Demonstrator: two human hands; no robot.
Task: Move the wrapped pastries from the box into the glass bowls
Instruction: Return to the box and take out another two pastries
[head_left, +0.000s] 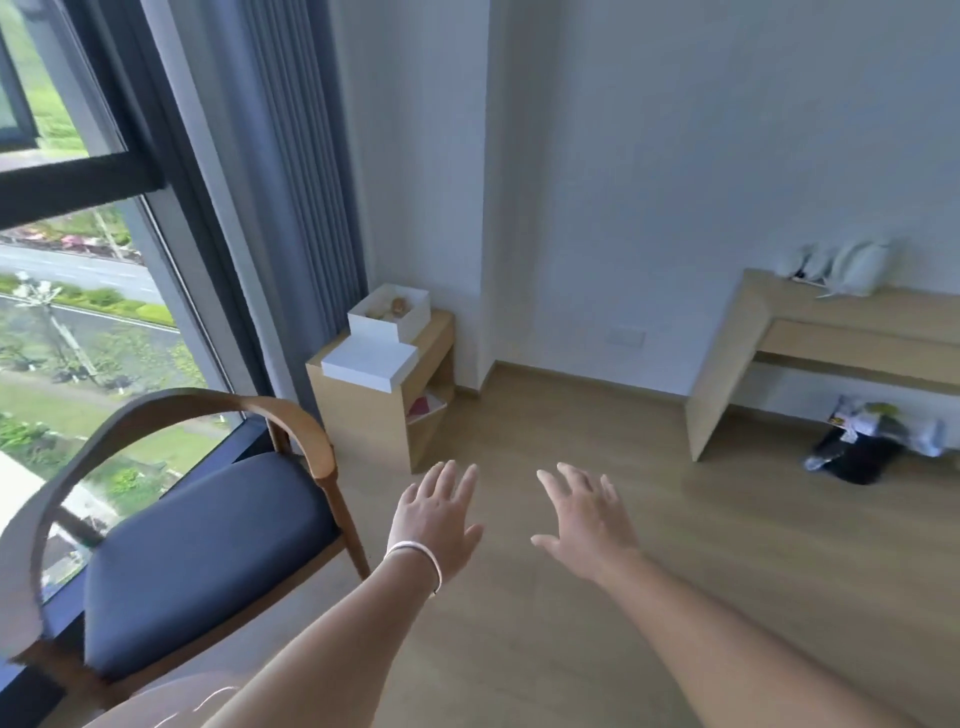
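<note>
An open white box (390, 318) stands on a small wooden side cabinet (363, 415) by the curtain, with a few pastries (398, 306) dimly visible inside. Its white lid (370, 364) lies flat on the cabinet top in front of it. Both my hands reach forward over the floor, well short of the cabinet. My left hand (435, 514), with a white bracelet at the wrist, is open with fingers spread. My right hand (587, 514) is open too, palm down. No glass bowls show in this view.
A wooden armchair (208, 551) with a blue seat stands at the left by the window. A wooden desk (810, 343) runs along the right wall, with a dark bag (862, 447) on the floor beneath it. Wood floor lies between me and the cabinet.
</note>
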